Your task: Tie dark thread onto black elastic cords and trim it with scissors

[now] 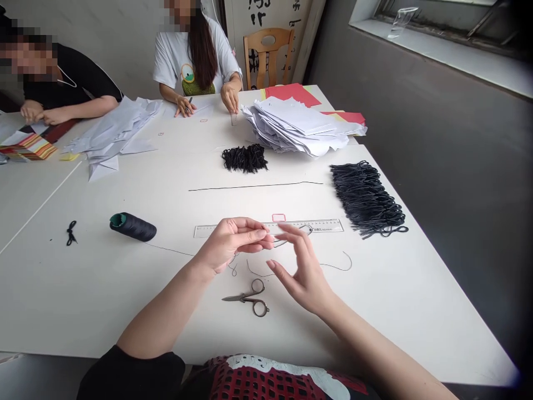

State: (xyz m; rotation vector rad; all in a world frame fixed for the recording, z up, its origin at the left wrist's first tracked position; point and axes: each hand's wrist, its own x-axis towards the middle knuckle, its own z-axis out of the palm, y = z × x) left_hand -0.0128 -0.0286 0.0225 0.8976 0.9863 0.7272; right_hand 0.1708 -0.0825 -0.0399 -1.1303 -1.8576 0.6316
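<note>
My left hand (237,239) pinches a thin black cord (283,243) between thumb and fingers. The cord's looped end extends to the right, above the clear ruler (266,226), passing behind my right fingers. Close beside it, my right hand (302,266) is open, thumb and fingers apart, with nothing visibly gripped. Loose black thread (337,268) curves across the table under my hands. A spool of black thread (135,226) lies on its side at the left, its strand running toward my left wrist. Small metal scissors (247,298) lie slightly spread just in front of me.
A thick row of looped black cords (366,197) lies at the right. Farther back are a bundle of short black cords (245,158), a straight cord (256,186) and a paper stack (300,125). Two people sit across the white table (125,300). A small knotted cord (71,233) lies left.
</note>
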